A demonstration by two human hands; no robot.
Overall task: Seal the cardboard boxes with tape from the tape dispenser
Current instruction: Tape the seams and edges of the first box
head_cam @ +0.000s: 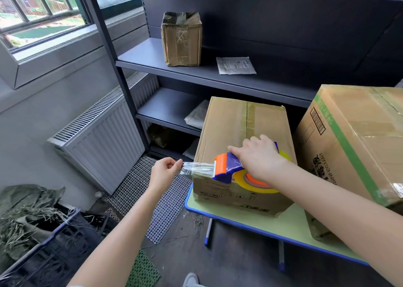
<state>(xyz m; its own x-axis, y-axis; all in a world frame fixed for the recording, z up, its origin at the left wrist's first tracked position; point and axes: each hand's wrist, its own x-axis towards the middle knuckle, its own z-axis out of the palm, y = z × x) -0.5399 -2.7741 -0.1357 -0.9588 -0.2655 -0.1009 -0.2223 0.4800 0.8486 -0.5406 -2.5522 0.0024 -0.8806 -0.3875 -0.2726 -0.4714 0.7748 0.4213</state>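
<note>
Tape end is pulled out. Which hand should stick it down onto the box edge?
Probably left. The left hand pinches the loose tape right beside the box edge, while the right hand is busy holding the tape dispenser.

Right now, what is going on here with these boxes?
A person is taping the cardboard box on a small table. The right hand holds the tape dispenser on the box's top, and the left hand pinches the free end of the clear tape, pulled out past the box's edge. A bigger box stands beside it.
</note>
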